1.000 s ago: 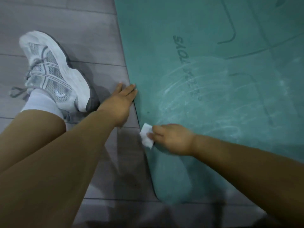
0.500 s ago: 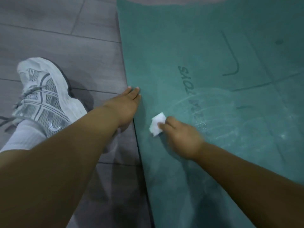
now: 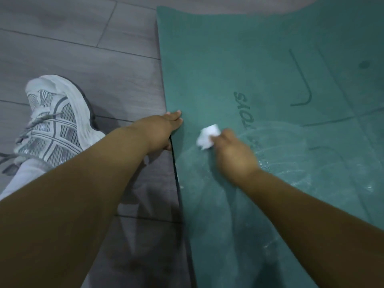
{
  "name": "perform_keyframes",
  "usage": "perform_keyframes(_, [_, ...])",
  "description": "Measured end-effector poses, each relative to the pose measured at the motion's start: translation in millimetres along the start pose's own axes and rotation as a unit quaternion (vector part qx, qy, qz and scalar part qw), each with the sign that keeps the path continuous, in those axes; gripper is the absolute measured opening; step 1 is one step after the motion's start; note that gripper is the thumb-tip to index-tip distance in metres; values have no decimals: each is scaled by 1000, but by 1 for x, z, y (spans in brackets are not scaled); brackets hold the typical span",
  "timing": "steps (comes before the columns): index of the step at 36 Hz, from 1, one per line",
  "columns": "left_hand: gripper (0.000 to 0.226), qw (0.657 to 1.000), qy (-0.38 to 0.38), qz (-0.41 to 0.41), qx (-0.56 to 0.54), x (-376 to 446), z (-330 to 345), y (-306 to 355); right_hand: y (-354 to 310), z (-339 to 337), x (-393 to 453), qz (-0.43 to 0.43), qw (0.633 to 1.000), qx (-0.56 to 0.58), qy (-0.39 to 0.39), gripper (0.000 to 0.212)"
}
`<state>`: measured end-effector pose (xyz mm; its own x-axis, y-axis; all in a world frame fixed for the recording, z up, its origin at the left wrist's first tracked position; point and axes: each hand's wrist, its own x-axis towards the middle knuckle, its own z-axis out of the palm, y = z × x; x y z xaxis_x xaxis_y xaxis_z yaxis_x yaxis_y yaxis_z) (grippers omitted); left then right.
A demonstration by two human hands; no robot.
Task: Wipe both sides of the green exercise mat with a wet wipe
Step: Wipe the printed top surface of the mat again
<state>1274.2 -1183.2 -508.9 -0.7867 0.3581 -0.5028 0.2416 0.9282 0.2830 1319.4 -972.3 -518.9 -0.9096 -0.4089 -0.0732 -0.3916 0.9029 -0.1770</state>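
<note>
The green mat (image 3: 259,59) lies flat on a grey tiled floor (image 3: 83,48), and its long left edge is the line everything else sits against. The right hand (image 3: 232,154) rests on the mat just right of that edge, fingers curled so that its grip pinches a crumpled white wet wipe (image 3: 207,136). The wipe sticks out past the fingertips on the side toward the edge and lies against the mat's top. Right of the hand, pale curved wet streaks cover the mat, crossing part of a dark printed word and some thin printed lines.

The left hand (image 3: 160,132) lies flat with straight fingers at the edge itself: the fingertips rest on the mat's rim and the palm is on the floor beside it. It holds nothing. The two hands are near each other but apart, with a bare strip of mat between them.

Left of the edge, well clear of it, a white and grey mesh sneaker (image 3: 56,119) with a white sock stands on the floor. The mat's far end shows near the top of the view, with more floor beyond, and the mat runs out of view to the right.
</note>
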Motion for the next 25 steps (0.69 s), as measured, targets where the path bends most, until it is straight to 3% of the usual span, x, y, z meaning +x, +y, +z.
perform_keyframes(2, [87,1000,-2,-3,-8,1,-1,1,14,-7,3,148,988,36,27,35])
perform_keyframes(4, [87,1000,1,-5,-8,1,0,1,6,-8,0,178,983,43,26,38])
perform_keyframes(6, [84,1000,11,-7,-6,1,4,2,-16,0,-7,114,992,57,5,42])
perform_keyframes(10, [74,999,26,-15,17,-10,11,4,-58,13,-32,-116,989,94,-20,35])
perform_keyframes(12, [69,999,12,-25,31,-19,13,6,-58,14,-43,-126,984,117,-45,34])
perform_keyframes(15, [58,998,2,-33,53,-36,16,16,-48,5,-57,-61,979,162,-111,46])
perform_keyframes(21, [50,998,-27,-54,22,-71,30,54,-5,-19,-111,97,985,71,-125,42])
perform_keyframes(25, [39,994,-71,-81,35,-95,43,83,25,-32,-153,188,968,86,-139,34])
